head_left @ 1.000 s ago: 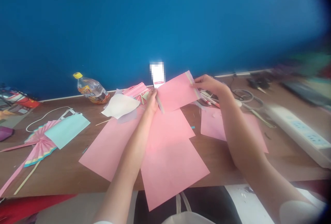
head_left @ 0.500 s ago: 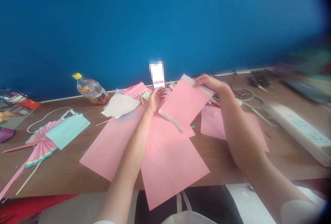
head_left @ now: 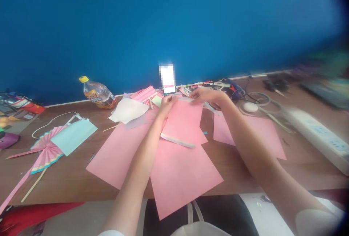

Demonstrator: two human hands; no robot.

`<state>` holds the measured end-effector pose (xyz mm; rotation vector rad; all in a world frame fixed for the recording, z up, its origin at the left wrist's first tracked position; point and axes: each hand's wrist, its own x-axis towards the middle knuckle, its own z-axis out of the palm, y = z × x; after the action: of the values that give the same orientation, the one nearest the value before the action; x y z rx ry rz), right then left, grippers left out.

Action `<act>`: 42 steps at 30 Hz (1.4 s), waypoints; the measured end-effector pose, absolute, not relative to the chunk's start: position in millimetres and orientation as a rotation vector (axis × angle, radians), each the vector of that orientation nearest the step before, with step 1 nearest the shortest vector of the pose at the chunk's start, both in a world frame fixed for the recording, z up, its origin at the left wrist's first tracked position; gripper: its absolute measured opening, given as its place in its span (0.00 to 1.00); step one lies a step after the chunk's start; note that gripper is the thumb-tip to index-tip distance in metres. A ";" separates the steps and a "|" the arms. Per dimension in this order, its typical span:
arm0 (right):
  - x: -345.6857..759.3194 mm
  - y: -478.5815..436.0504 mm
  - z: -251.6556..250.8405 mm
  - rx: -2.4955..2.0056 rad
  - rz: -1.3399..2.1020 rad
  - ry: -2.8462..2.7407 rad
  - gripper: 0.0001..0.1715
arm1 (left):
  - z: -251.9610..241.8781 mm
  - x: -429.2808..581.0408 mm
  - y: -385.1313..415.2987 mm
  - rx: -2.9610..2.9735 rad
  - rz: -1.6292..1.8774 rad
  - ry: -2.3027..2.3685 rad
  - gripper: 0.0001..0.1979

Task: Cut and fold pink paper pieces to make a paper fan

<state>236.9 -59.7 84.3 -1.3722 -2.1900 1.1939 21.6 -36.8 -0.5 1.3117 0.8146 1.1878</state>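
Observation:
A pink paper sheet (head_left: 182,121) with pale strips along its near and far edges is held between my hands above other pink sheets. My left hand (head_left: 167,104) is closed on its far left corner. At the far right corner, the fingers of my right hand (head_left: 203,95) pinch the edge. Beneath lies a larger pink sheet (head_left: 185,178), its corner jutting past the table's front edge. Another pink sheet (head_left: 117,152) lies under my left forearm, and a further pink sheet (head_left: 261,134) lies beyond my right forearm.
A pleated pink paper fan (head_left: 49,147) and a light-blue face mask (head_left: 75,136) lie at left. A bottle (head_left: 99,96) leans by the wall. A lit phone (head_left: 167,78) stands behind my hands. Paper scraps and cables (head_left: 261,99) spread right, near a white power strip (head_left: 319,134).
The held sheet has turned from slanted to nearly square with me. My right hand has moved left and slightly down, and my left hand has closed on the sheet's far left corner.

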 end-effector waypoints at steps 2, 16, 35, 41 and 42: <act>246.4 -58.9 85.1 -1.372 1.188 -2.111 0.18 | -2.4 21.9 -34.9 1.291 1.240 0.837 0.15; 265.8 -44.8 62.7 -1.305 1.078 -1.600 0.27 | -9.2 23.3 -28.0 1.284 1.335 0.887 0.14; 228.3 -15.3 39.4 -1.441 0.606 -1.073 0.32 | -14.2 23.9 -24.3 1.234 1.290 0.798 0.13; 224.6 -25.9 39.8 -1.464 0.637 -1.162 0.34 | -13.6 23.4 -24.0 1.106 1.414 0.844 0.10; 226.0 -28.5 40.1 -1.465 0.617 -1.185 0.34 | -13.7 23.7 -23.4 1.089 1.421 0.836 0.10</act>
<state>226.0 -28.5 40.1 -1.4646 -1.1848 0.6166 23.7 -23.4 -13.7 1.0887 0.8362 1.4212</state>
